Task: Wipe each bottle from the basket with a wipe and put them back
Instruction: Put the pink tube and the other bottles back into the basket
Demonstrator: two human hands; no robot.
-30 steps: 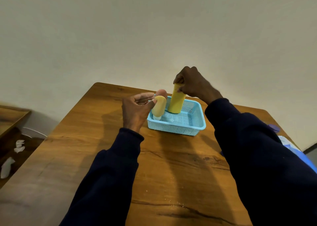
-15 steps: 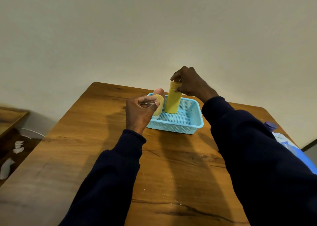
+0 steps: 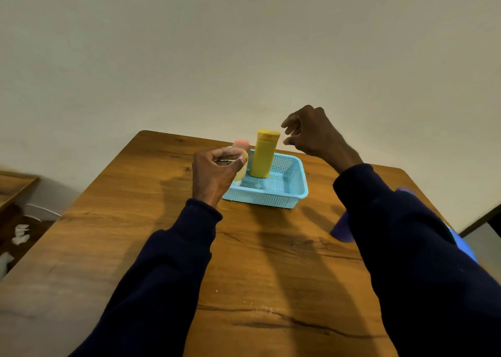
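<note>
A light blue mesh basket (image 3: 294, 195) sits at the far middle of the wooden table (image 3: 271, 261). A tall yellow bottle (image 3: 263, 154) stands upright in it, free of both hands. At the basket's left corner stands a small yellow bottle (image 3: 244, 170), white cap down, with a pink bottle (image 3: 241, 143) right behind it. My left hand (image 3: 214, 172) has thumb and curled fingers on the small yellow bottle's top. My right hand (image 3: 314, 134) hovers up and to the right of the tall bottle, fingers loosely curled, holding nothing. No wipe shows plainly.
A purple and blue packet (image 3: 343, 230) lies on the table's right side, mostly hidden by my right sleeve. Crumpled white tissues (image 3: 20, 234) lie on the floor to the left. A plain wall stands behind the table.
My right hand let go of the tall yellow bottle and lifted away to the right. My left hand lowered the small yellow bottle into the basket's left corner.
</note>
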